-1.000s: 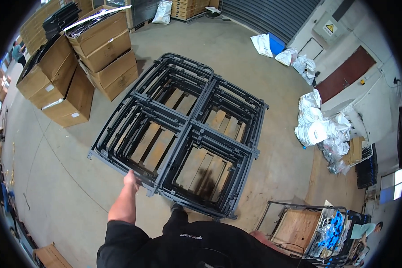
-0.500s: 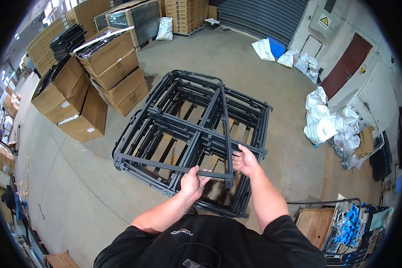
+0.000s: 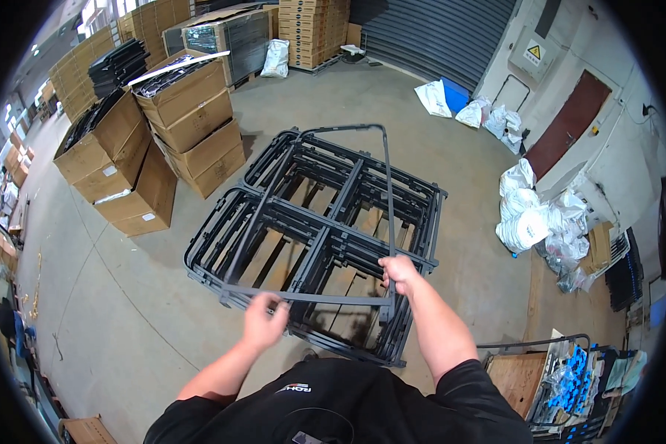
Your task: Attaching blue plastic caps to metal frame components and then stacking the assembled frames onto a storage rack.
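A dark metal frame (image 3: 307, 296) with rounded far corners is held raised over a stack of similar black frames (image 3: 322, 244). My right hand (image 3: 401, 275) is closed around its right side bar, close to the near corner. At the near bar, left of its middle, is my left hand (image 3: 265, 323); its fingers are loosely bent, apart from the thumb and slightly blurred. Whether they touch the bar I cannot tell. Wooden slats (image 3: 272, 259) show through the openings of the stack.
Tall cardboard boxes (image 3: 189, 111) filled with dark parts stand at the left. White sacks (image 3: 524, 222) lie along the right wall near a brown door (image 3: 570, 126). A wooden board (image 3: 516, 381) and blue-wrapped parts (image 3: 572, 377) are at the lower right. Stacked cartons (image 3: 311, 33) stand far back.
The held frame has turned and shifted, its far end now standing clear of the stack's outline. My left hand has moved left along the near bar; my right hand has closed on the side bar.
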### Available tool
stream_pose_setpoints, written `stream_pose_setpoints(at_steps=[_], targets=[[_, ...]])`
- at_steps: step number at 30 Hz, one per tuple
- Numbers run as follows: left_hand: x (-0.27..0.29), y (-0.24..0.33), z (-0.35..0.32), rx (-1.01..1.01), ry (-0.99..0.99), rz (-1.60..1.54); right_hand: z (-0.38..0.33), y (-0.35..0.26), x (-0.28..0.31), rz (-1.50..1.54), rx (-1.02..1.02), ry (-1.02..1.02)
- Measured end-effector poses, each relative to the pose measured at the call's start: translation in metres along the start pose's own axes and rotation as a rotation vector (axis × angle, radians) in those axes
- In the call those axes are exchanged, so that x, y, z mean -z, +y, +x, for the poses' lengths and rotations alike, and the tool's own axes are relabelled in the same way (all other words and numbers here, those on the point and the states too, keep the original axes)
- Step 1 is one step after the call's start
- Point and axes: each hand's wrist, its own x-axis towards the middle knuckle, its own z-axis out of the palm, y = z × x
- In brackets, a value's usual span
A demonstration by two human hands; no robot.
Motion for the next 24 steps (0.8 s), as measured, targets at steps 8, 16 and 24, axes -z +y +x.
stream_pose_setpoints(at_steps=[8, 16, 24], targets=[[-0.020, -0.136, 0.006, 0.378, 0.077, 0.229, -0.067, -0.107, -0.029, -0.332, 0.256, 0.027], [-0.094, -0.110, -0.047, 0.709, -0.297, -0.143, -0.143, -0.199, -0.043, -0.736, 0.293, 0.093], [-0.106, -0.155, -0.079, 0.842, -0.382, -0.237, -0.151, -0.154, 0.001, -0.881, 0.397, 0.115]])
